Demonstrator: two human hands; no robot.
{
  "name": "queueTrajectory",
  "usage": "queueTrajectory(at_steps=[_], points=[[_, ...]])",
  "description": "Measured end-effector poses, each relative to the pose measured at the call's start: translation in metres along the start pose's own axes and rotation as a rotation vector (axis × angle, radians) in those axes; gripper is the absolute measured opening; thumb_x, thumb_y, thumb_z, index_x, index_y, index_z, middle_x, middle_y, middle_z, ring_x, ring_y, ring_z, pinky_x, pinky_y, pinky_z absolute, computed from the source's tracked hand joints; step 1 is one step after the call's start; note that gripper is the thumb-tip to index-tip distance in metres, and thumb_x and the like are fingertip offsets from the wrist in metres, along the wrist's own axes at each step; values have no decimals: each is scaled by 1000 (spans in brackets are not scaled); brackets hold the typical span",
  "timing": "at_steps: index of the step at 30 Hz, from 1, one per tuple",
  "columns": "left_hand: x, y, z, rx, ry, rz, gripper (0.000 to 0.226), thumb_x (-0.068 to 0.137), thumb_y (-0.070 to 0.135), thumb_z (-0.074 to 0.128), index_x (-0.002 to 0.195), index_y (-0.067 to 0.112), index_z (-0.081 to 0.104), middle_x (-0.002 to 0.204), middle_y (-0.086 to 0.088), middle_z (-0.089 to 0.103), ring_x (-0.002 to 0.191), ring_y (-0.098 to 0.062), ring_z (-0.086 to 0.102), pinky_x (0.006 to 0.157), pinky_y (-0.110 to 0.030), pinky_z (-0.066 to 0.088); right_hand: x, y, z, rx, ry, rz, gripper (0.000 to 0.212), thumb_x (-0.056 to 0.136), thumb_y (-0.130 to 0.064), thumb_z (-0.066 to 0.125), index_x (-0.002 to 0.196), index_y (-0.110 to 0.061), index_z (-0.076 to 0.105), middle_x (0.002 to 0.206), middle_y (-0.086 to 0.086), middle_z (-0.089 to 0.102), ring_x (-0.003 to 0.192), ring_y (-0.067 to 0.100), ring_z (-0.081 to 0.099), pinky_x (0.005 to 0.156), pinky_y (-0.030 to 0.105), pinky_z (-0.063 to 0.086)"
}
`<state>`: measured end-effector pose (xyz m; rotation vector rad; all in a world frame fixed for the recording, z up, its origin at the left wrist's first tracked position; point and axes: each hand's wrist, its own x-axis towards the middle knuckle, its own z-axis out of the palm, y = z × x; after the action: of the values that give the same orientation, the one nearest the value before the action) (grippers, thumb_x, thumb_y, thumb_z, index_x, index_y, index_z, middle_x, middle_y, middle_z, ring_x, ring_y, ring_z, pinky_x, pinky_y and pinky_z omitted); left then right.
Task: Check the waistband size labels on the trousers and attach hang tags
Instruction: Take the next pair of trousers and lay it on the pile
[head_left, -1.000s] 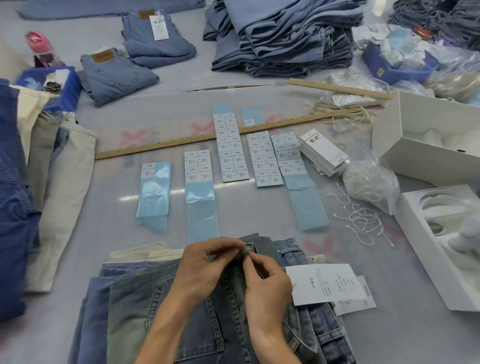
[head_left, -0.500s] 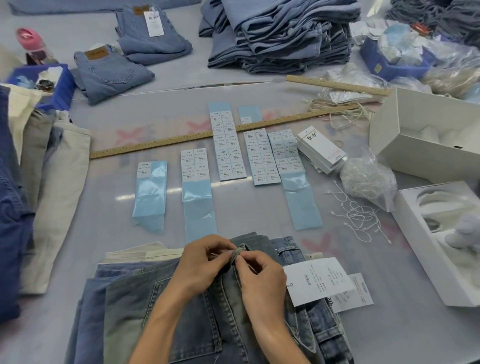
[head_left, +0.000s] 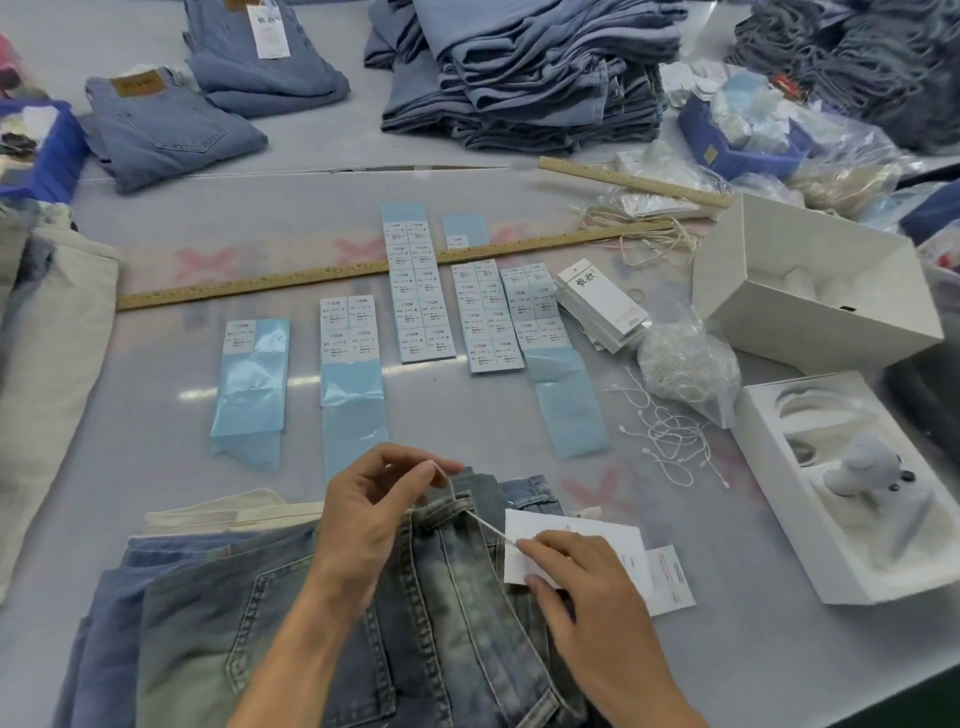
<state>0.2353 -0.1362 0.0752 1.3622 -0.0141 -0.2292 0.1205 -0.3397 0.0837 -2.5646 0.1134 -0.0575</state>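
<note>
Hands pinch string (head_left: 485, 526) — left hand (head_left: 363, 512), right hand (head_left: 576, 577); box (head_left: 831, 582) holds tagging gun (head_left: 865, 470).

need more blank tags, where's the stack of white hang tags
Head view, right of centre: the stack of white card hang tags lies between the blue sticker sheets and the clear bag of strings.

Faded jeans (head_left: 447, 587) flat, white hang tag (head_left: 576, 540) strung on waistband
</note>
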Motion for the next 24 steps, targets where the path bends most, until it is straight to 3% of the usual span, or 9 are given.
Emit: queueTrajectory(at_steps=[3,5,7,9,11,15,17,21,24], points=[[4,11,8,21,-40,52,9,91,27,73,93,18,72,95,-10,79,93,-24,73,78,-23,55,5,-2,8,5,102,-28,35,84,-9,81,117,-20,75,113,-10,68,103,16,64,82,38,59],[6,16,12,9,-39,55,6,93,24,72,94,17,71,92,-11,78,92,-23,74,81,-22,55,14,-2,6,-48,120,-34,49,85,-18,81,131,-26,66,130,-10,60,118,17,57,94,39,53],[6,18,14,-9,-23,48,8,91,22,71,95,15,71,88,-13,77,87,-23,74,81,-24,56,30,2,-2,-154,-78,-9,71,88,-39,75,152,-32,42,150,-9,46,136,19,43,112,40,38],[5,17,14,-27,-10,40,8,90,20,69,95,14,72,84,-14,76,82,-25,73,78,-25,57,43,3,-8,-213,-295,68,82,89,-54,67,158,-36,27,152,-11,44,137,17,40,113,36,31],[4,16,13,-40,11,34,8,89,19,70,94,16,74,82,-15,75,80,-27,73,77,-28,59,46,0,-14,-220,-298,78,73,89,-51,68,153,-36,36,140,-11,53,129,17,47,106,35,37],[4,12,7,-31,62,11,9,87,20,71,93,18,77,81,-15,74,78,-28,71,75,-29,59,36,-15,-32,-206,-9,4,53,80,-32,83,129,-29,62,103,-9,63,94,17,63,78,35,55],[6,10,5,-33,93,1,8,88,16,72,93,15,77,79,-15,73,77,-26,71,73,-27,58,26,-23,-35,-221,84,-45,46,78,-27,84,120,-27,65,94,-10,63,82,18,64,65,34,55],[9,8,4,-39,123,-14,8,91,9,70,95,13,77,77,-13,73,75,-22,71,71,-25,58,5,-52,-22,-243,-182,-78,38,97,-43,59,134,-40,52,118,-18,59,102,10,61,79,27,52],[10,7,2,-9,103,-19,9,90,12,72,95,15,78,78,-12,74,73,-20,70,70,-24,58,-14,-67,-1,-249,-241,-216,32,71,-49,76,101,-39,73,86,-19,66,73,6,66,53,17,51]])
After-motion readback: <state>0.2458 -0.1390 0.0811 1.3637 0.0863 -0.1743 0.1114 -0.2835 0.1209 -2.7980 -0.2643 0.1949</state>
